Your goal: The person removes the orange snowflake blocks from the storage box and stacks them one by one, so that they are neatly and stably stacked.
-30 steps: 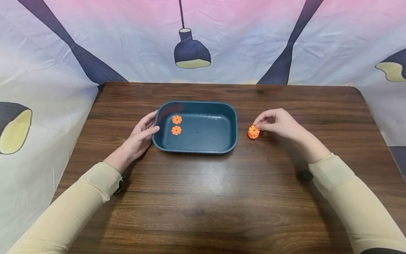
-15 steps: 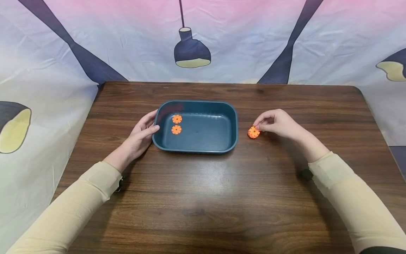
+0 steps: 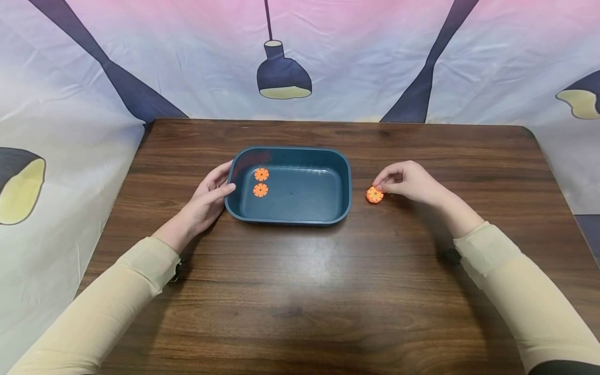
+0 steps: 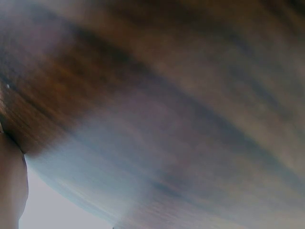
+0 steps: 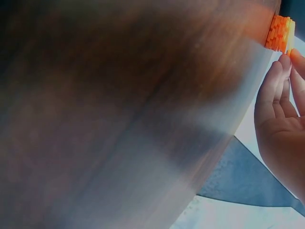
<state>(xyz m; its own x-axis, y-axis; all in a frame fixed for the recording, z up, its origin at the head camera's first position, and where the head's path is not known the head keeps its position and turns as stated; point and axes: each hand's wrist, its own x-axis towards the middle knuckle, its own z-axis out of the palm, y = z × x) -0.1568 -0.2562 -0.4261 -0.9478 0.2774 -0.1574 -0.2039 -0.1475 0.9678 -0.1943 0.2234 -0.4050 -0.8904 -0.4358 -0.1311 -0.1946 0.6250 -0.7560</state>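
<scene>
A dark teal rectangular bin (image 3: pixel 300 221) sits on the table. My left hand (image 3: pixel 206 200) holds its left end, thumb over the rim and fingers against the outer wall. Two orange notched discs (image 3: pixel 260 190) lie flat inside near the left wall, one behind the other. To the right of the bin, a short stack of orange notched discs (image 3: pixel 374 195) stands on the wood. My right hand (image 3: pixel 410 182) pinches the edge of the top disc between thumb and fingertips. From the right wrist view, the stack (image 5: pixel 278 33) shows side-on, several layers high, with the fingertips at its top.
The dark wood table (image 3: pixel 300 307) stretches in front of the bin and to both sides. Behind it hangs a cloth backdrop (image 3: pixel 347 67) printed with lamps. The left wrist view is mostly blurred wood (image 4: pixel 157 105).
One second ago the top disc was tilted up from the stack; now it lies level on it, the right hand's fingers still at its edge. The left hand and bin stay in place.
</scene>
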